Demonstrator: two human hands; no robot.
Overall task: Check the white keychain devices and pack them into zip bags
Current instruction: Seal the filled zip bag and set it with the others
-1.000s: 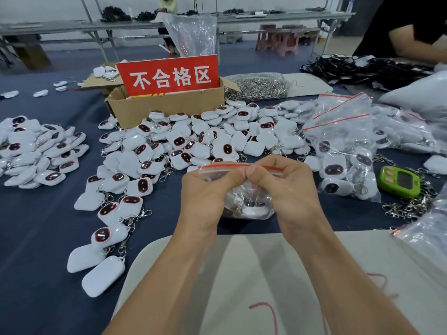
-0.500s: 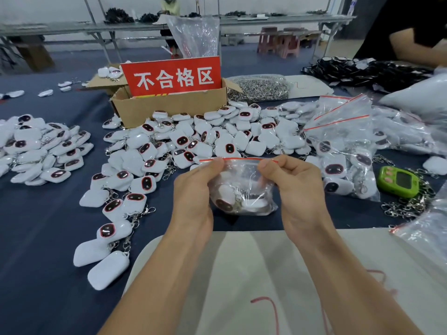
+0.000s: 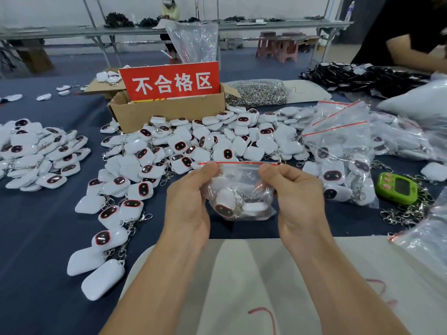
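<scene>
Well left of the box (image 3: pixel 169 114), loose devices (image 3: pixel 36 151) lie piled on the cloth (image 3: pixel 36 238). A bigger heap (image 3: pixel 193 146) spreads just in front of the box and trails toward the viewer. In front of that heap, the left hand (image 3: pixel 188 204) pinches the left end of the bag (image 3: pixel 244 180) at its red zip strip, thumb on the near face and the other fingers curled behind the plastic. The bag hangs in the air between the two hands, with what look like two devices and their clips slumped at its bottom. The right hand (image 3: pixel 297 199) pinches the strip's right end the same way. Right of the box lie filled bags (image 3: pixel 338 151), and beyond them a green timer (image 3: pixel 396 191).

This looks like the sealing step, though I cannot tell whether the zip is fully pressed shut. To seal it well, hold the strip taut and level, then run one pinch along its whole length and feel for the ridge seating. The clips should stay low, clear of the zip. Press the spare air out before the last bit closes, and give a light tug to test the seal.
</scene>
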